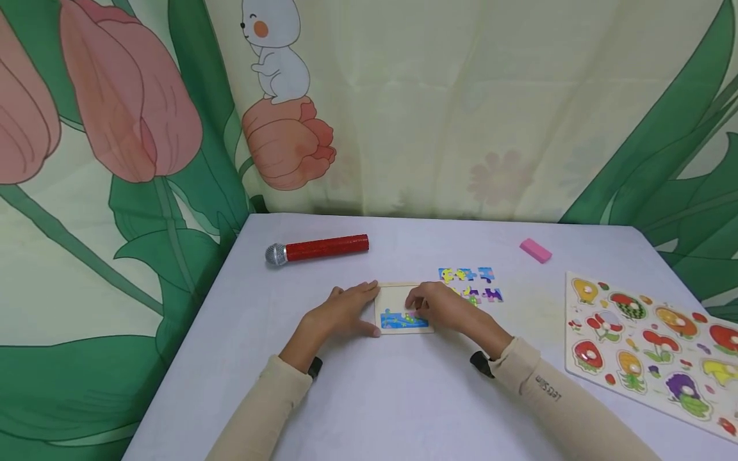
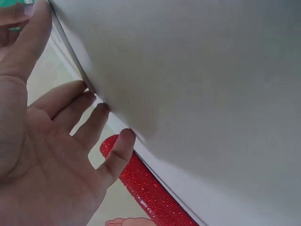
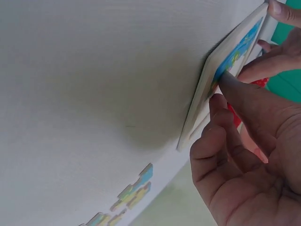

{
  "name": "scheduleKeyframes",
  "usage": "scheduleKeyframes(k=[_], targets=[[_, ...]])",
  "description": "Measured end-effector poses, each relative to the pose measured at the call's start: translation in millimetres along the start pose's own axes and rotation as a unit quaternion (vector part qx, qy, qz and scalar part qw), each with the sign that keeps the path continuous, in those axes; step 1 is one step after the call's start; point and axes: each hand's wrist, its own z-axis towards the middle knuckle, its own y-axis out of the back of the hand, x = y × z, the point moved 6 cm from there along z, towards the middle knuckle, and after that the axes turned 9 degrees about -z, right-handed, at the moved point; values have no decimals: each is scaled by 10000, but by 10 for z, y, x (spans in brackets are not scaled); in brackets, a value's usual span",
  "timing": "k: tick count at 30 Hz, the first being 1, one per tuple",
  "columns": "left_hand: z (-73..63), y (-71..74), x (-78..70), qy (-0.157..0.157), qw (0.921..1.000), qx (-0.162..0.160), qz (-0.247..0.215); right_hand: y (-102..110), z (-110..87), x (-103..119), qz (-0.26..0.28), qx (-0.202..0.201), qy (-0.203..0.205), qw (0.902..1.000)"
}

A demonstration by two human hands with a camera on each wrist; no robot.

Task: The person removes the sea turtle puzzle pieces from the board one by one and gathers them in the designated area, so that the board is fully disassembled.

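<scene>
A small jigsaw puzzle tray (image 1: 394, 296) with a pale wooden rim lies on the white table. Blue sea-scene puzzle pieces (image 1: 394, 321) fill its near strip; bare board shows above them. My left hand (image 1: 340, 311) rests at the tray's left side, thumb at the near corner and fingertips at the far corner, fingers fairly straight. Over the tray's right half, my right hand (image 1: 446, 307) has its fingers bent and pinches a puzzle piece (image 3: 213, 88) against the laid strip. That piece is mostly hidden by thumb and fingertips. Loose puzzle pieces (image 1: 486, 274) lie behind the right hand.
A red glittery microphone (image 1: 325, 248) lies at the back left. A pink block (image 1: 535, 250) sits at the back right. On the right side is a large fruit peg board (image 1: 619, 349). A printed curtain (image 1: 432, 115) hangs behind the table.
</scene>
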Motion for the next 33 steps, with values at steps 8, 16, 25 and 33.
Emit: scheduleKeyframes(k=[8, 16, 25, 33], targets=[[18, 25, -21, 115, 9999, -40, -72, -63, 72, 112, -42, 26, 36, 10000], [6, 35, -35, 57, 10000, -38, 65, -171, 159, 252, -7, -57, 450, 9990], [-2, 65, -50, -14, 9999, -98, -32, -193, 164, 254, 252, -129, 327, 9991], [-18, 56, -61, -10, 9999, -55, -131, -205, 144, 262, 471, -107, 343, 9982]])
